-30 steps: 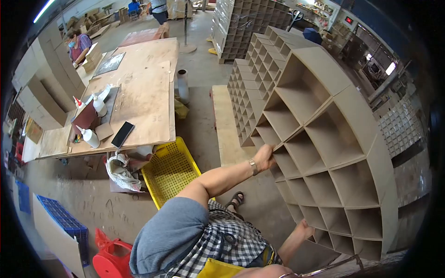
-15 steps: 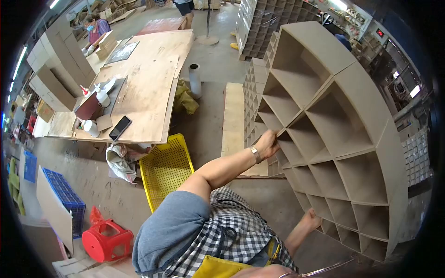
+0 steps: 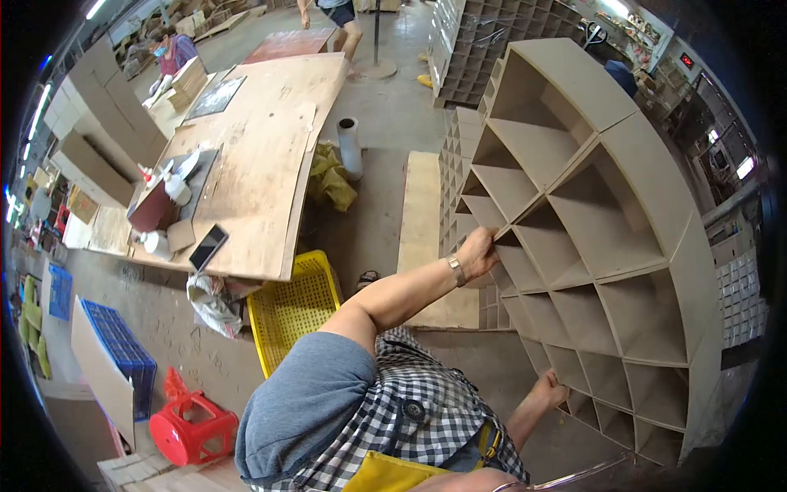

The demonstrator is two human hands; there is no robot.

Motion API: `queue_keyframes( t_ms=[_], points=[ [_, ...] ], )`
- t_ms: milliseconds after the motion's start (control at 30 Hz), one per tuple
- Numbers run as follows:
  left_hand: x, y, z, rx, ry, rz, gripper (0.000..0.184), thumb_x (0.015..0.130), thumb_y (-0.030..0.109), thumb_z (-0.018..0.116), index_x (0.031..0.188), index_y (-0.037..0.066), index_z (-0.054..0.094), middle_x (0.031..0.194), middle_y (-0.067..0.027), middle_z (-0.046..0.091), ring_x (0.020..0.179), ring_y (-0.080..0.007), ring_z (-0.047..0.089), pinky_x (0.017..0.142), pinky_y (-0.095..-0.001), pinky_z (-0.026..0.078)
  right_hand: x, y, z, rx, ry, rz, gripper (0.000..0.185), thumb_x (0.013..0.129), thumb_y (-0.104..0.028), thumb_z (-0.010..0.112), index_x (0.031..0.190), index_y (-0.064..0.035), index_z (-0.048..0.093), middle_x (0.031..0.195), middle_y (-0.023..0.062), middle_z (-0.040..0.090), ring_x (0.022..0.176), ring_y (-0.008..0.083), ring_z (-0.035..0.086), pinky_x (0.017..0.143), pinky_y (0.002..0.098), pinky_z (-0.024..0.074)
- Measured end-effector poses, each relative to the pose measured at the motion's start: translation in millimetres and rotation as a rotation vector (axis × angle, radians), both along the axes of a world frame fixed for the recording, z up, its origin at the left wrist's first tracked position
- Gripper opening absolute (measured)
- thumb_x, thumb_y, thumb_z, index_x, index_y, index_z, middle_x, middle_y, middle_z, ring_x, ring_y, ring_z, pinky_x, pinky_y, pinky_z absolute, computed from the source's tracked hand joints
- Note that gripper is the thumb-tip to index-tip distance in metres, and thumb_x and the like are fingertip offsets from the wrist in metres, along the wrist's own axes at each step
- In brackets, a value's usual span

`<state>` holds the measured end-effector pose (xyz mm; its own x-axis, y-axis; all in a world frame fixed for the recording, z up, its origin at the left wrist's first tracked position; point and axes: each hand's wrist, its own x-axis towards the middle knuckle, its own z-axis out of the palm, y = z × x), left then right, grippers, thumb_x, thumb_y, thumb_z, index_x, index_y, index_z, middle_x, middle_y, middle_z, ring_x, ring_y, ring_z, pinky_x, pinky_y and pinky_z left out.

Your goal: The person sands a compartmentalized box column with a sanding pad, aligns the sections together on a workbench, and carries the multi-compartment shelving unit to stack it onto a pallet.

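Observation:
A large brown cardboard divider grid (image 3: 574, 246) with square open compartments stands tilted on the right. My left hand (image 3: 477, 254), with a watch at the wrist, grips its left edge around mid-height, fingers wrapped over the board. Lower down, my right hand (image 3: 548, 392) is closed on the grid's lower left edge. Parts of the fingers of both hands are hidden behind the cardboard. Smaller-celled grids (image 3: 461, 156) stand behind the large one, beside a pale board (image 3: 420, 213) on the floor.
On the left, a wooden table (image 3: 262, 148) carries glue bottles (image 3: 176, 187) and a phone (image 3: 208, 248). A yellow basket (image 3: 293, 307), a red stool (image 3: 193, 426) and a blue crate (image 3: 123, 353) are on the floor. Two other people are farther back.
Compared with a second ago, the view has shifted, and the large grid stands farther from the stacked grids, covering more of them. Both hands keep their hold. The person at the back has moved.

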<state>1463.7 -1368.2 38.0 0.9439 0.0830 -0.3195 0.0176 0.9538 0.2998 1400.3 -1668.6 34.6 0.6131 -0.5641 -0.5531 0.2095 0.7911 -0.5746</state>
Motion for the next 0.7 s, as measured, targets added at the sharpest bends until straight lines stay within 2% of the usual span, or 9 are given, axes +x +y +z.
queue_keyframes(
  t_ms=[33,67,100,167,233,300,500,600,700],
  points=[
    [8.5,8.0,-3.0,0.019,0.01,-0.019,0.027,0.083,0.003,0.029,0.099,-0.008,0.049,0.097,-0.0159,0.056,0.09,-0.0223,0.056,0.078,-0.032,0.05,8.4,-11.1,-28.8,-0.028,-0.036,0.027,0.007,0.08,-0.008,0.047,0.087,-0.0085,0.049,0.071,0.0024,0.042,0.051,0.0088,0.03,0.038,0.0201,0.0208],
    [16.9,18.7,-4.7,0.039,0.017,-0.037,0.028,0.084,0.003,0.028,0.099,-0.008,0.049,0.097,-0.0158,0.056,0.089,-0.0222,0.057,0.078,-0.032,0.05,19.6,-40.5,-82.2,-0.055,-0.074,0.054,0.011,0.08,-0.007,0.047,0.091,-0.0084,0.048,0.073,0.0031,0.042,0.053,0.0094,0.032,0.04,0.021,0.0222],
    [18.7,29.4,8.8,0.067,0.031,-0.05,0.03,0.084,0.004,0.027,0.099,-0.007,0.049,0.096,-0.0149,0.056,0.087,-0.0219,0.057,0.076,-0.0323,0.05,30.3,-46.0,-113.3,-0.081,-0.11,0.083,0.015,0.08,-0.005,0.047,0.095,-0.0082,0.048,0.075,0.0038,0.043,0.056,0.01,0.033,0.042,0.0219,0.0236],
    [42.3,57.2,-3.4,0.042,-0.021,-0.133,0.03,0.084,0.006,0.028,0.099,-0.007,0.05,0.095,-0.0148,0.056,0.086,-0.022,0.058,0.077,-0.0308,0.05,33.6,27.6,-67.1,-0.02,-0.028,-0.086,0.015,0.08,-0.007,0.046,0.095,-0.0087,0.048,0.075,0.0052,0.044,0.056,0.012,0.035,0.042,0.023,0.0249],
    [62.9,86.1,-2.0,0.016,-0.07,-0.197,0.029,0.084,0.007,0.028,0.098,-0.007,0.05,0.096,-0.0148,0.056,0.086,-0.0216,0.058,0.077,-0.0297,0.05,35.1,76.3,-42.6,-0.019,-0.014,-0.125,0.014,0.08,-0.007,0.046,0.094,-0.0081,0.048,0.075,0.0052,0.043,0.056,0.0125,0.035,0.042,0.0233,0.0248],
    [73.4,120.4,14.5,0.01,-0.081,-0.22,0.029,0.085,0.007,0.029,0.098,-0.008,0.05,0.096,-0.0149,0.056,0.086,-0.0212,0.058,0.078,-0.0289,0.049,37.8,118.3,-32.8,-0.036,-0.007,-0.139,0.013,0.08,-0.007,0.046,0.094,-0.0075,0.048,0.075,0.0052,0.043,0.056,0.0129,0.034,0.042,0.0237,0.0246],
    [115.3,211.4,10.5,0.074,-0.054,-0.29,0.03,0.085,0.007,0.029,0.102,-0.009,0.048,0.1,-0.0164,0.055,0.09,-0.0226,0.056,0.082,-0.0313,0.047,54.0,227.0,-11.2,-0.07,0.028,-0.178,0.012,0.081,-0.008,0.045,0.092,-0.0057,0.048,0.073,0.0052,0.041,0.056,0.0142,0.034,0.041,0.0248,0.0242],
    [122.2,241.4,18.0,-0.022,-0.011,-0.269,0.03,0.086,0.007,0.029,0.105,-0.009,0.046,0.104,-0.0174,0.053,0.093,-0.0241,0.055,0.085,-0.0336,0.045,62.6,258.0,0.3,-0.111,0.042,-0.173,0.011,0.081,-0.009,0.045,0.091,-0.0048,0.048,0.072,0.0052,0.04,0.056,0.0149,0.033,0.041,0.0254,0.024],
    [135.7,261.8,6.9,-0.056,-0.093,-0.255,0.031,0.086,0.008,0.028,0.106,-0.009,0.044,0.107,-0.0183,0.051,0.096,-0.0249,0.054,0.086,-0.0353,0.044,79.6,266.4,-6.5,-0.168,0.039,-0.142,0.011,0.081,-0.009,0.045,0.09,-0.0039,0.048,0.072,0.0051,0.039,0.056,0.0155,0.033,0.041,0.0259,0.0237]
  ],
)
